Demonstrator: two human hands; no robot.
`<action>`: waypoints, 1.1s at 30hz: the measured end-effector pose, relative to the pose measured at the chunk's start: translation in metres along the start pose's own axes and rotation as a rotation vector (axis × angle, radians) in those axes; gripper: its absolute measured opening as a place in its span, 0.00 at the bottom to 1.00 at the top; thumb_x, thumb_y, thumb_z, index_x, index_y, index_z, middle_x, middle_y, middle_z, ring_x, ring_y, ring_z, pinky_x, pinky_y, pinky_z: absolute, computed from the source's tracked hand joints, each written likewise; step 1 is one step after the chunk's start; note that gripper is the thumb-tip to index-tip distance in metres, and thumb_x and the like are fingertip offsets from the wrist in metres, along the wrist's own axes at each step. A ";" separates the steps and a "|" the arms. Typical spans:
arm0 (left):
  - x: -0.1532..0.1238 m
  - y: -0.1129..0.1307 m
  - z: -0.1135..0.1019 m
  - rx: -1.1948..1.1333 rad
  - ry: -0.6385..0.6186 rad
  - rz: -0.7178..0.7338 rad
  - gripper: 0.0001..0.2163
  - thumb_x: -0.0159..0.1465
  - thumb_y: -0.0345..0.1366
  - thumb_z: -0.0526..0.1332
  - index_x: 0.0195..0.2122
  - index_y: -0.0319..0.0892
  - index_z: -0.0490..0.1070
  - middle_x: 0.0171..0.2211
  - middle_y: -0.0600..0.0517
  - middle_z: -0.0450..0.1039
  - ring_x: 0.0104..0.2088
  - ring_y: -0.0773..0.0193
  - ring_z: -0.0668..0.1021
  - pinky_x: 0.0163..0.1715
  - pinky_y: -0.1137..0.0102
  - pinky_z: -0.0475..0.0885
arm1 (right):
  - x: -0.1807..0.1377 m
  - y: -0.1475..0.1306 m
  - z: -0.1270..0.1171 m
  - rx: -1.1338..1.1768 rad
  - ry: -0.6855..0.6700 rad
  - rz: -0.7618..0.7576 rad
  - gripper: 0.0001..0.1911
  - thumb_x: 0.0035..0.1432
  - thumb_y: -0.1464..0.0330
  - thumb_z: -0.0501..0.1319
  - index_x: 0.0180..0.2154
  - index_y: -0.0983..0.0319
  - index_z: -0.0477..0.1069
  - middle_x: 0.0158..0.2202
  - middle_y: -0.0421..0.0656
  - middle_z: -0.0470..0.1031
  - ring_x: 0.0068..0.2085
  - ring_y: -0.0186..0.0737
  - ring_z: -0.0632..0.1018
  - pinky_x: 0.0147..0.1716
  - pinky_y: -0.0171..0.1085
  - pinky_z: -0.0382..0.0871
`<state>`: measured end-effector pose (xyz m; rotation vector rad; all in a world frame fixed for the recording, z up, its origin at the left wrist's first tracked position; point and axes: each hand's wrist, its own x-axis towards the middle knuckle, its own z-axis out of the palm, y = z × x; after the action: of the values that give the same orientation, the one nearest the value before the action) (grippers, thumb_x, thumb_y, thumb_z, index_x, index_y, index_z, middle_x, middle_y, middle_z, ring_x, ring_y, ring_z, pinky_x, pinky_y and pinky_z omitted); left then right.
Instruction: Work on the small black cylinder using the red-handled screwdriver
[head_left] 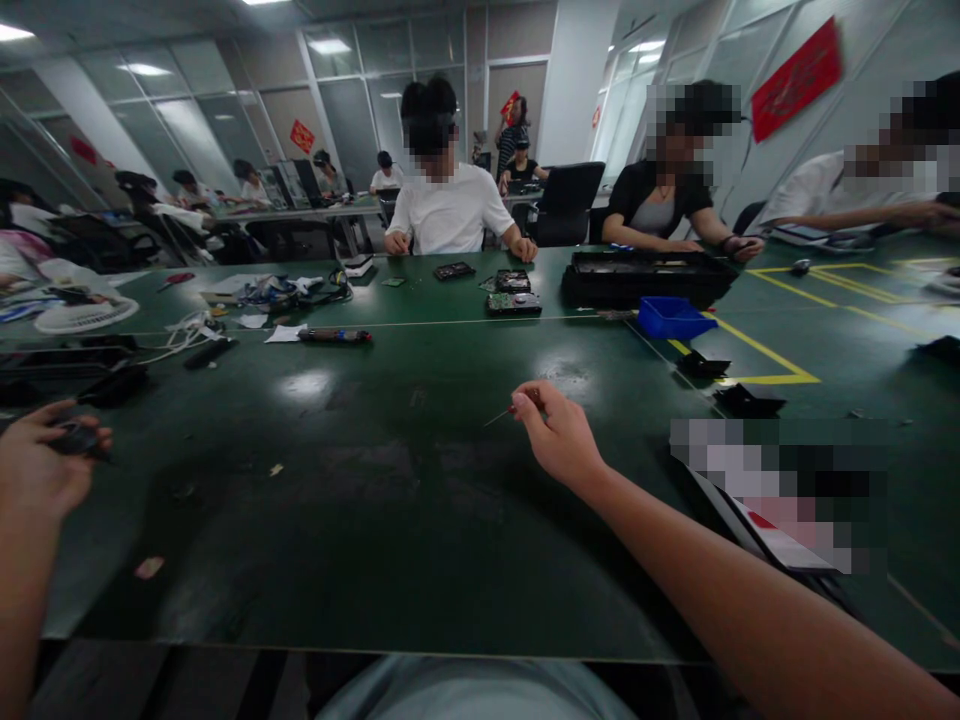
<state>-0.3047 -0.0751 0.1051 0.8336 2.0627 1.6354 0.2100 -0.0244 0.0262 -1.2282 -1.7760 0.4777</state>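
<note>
My right hand (559, 435) is closed around a small screwdriver (498, 417) above the middle of the green table. Its thin metal shaft points left and slightly down, and most of the reddish handle is covered by my fingers. At the left edge, my left hand (45, 465) grips a small dark object (73, 438), its kind unclear. Part of that hand is cut off by the frame. Below both hands lies the green tabletop (360, 540), with small scraps on it.
An electric screwdriver (334, 336) lies beyond my hands, with hard drives (514, 303) farther back. A blue bin (675, 317) and a long black casing (649, 278) stand back right. Cables and parts (277, 290) crowd the left. A co-worker (450, 210) sits opposite.
</note>
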 end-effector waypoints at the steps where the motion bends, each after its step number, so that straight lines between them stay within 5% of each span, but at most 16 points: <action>1: -0.001 -0.001 0.008 -0.071 -0.003 -0.037 0.07 0.60 0.19 0.50 0.32 0.38 0.60 0.20 0.60 0.63 0.25 0.72 0.68 0.31 0.76 0.66 | 0.000 0.000 0.000 -0.001 -0.002 0.000 0.11 0.68 0.62 0.54 0.38 0.59 0.71 0.32 0.43 0.79 0.36 0.43 0.80 0.37 0.41 0.69; 5: -0.023 0.009 0.054 -0.215 -0.128 -0.047 0.15 0.52 0.16 0.50 0.36 0.38 0.66 0.24 0.58 0.66 0.29 0.72 0.70 0.37 0.75 0.68 | 0.000 -0.002 -0.001 -0.004 -0.003 -0.009 0.11 0.69 0.62 0.53 0.38 0.59 0.71 0.32 0.43 0.79 0.36 0.43 0.80 0.37 0.41 0.68; 13: -0.093 0.034 0.160 -0.285 -0.703 0.070 0.20 0.54 0.22 0.53 0.48 0.36 0.67 0.28 0.53 0.67 0.31 0.66 0.70 0.37 0.71 0.65 | 0.000 -0.003 -0.003 0.000 0.010 -0.014 0.10 0.68 0.62 0.54 0.38 0.58 0.70 0.32 0.43 0.79 0.35 0.43 0.80 0.37 0.41 0.68; 18: -0.141 0.053 0.208 -0.286 -0.946 0.145 0.21 0.52 0.26 0.54 0.48 0.37 0.68 0.28 0.51 0.69 0.30 0.62 0.71 0.35 0.67 0.65 | 0.000 -0.004 -0.003 -0.005 0.006 -0.015 0.11 0.68 0.61 0.54 0.38 0.59 0.71 0.31 0.42 0.78 0.34 0.42 0.79 0.36 0.39 0.68; 26: -0.215 0.047 0.236 -0.013 -1.224 0.302 0.20 0.58 0.28 0.51 0.52 0.39 0.65 0.30 0.52 0.70 0.32 0.62 0.72 0.38 0.65 0.66 | -0.002 -0.004 -0.002 -0.041 0.023 -0.002 0.12 0.68 0.59 0.54 0.39 0.58 0.71 0.26 0.40 0.76 0.28 0.41 0.77 0.31 0.38 0.66; 33: -0.223 0.012 0.240 0.266 -1.228 0.590 0.25 0.60 0.30 0.56 0.60 0.44 0.62 0.44 0.48 0.72 0.44 0.56 0.74 0.47 0.60 0.68 | -0.002 -0.001 0.001 -0.004 0.050 -0.001 0.10 0.67 0.61 0.55 0.44 0.58 0.70 0.35 0.44 0.79 0.37 0.44 0.80 0.39 0.41 0.70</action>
<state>0.0156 -0.0416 0.0410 2.0037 1.1504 0.6190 0.2094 -0.0263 0.0253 -1.2312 -1.7366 0.4394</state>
